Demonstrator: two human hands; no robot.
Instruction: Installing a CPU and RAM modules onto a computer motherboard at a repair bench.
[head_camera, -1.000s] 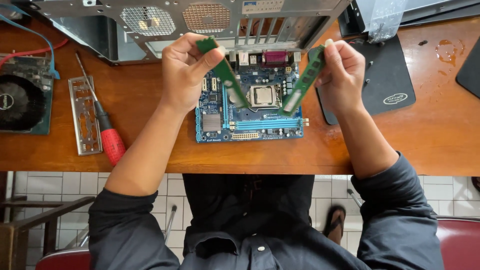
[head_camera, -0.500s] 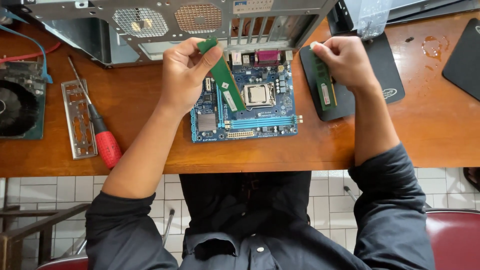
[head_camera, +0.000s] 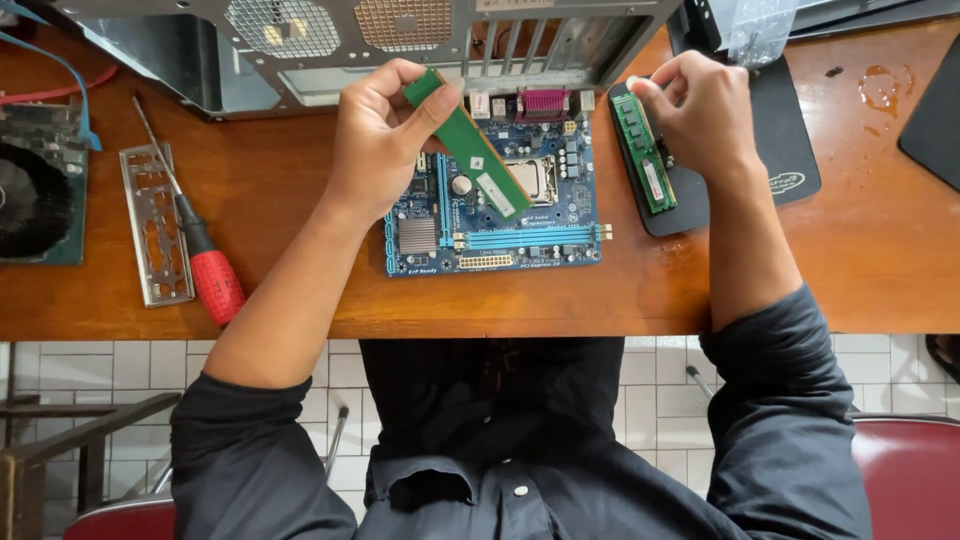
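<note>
Centre frame, I have the left hand (head_camera: 378, 140) clamped on a green RAM stick (head_camera: 468, 145), angled down-right above the blue board (head_camera: 490, 235). Right hand (head_camera: 700, 110), upper right, fingers closed on the top end of a second stick (head_camera: 643, 155) lying flat on the black mat (head_camera: 770, 150). Hands well apart. Red screwdriver (head_camera: 205, 270) and metal plate (head_camera: 152, 225) at left; case (head_camera: 350, 40) along the top.

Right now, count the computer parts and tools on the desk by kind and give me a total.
Memory sticks: 2, one in the left hand at, one by the right hand at
Motherboard: 1
Screwdriver: 1
Metal port plate: 1
Computer case: 1
Total: 6
</note>
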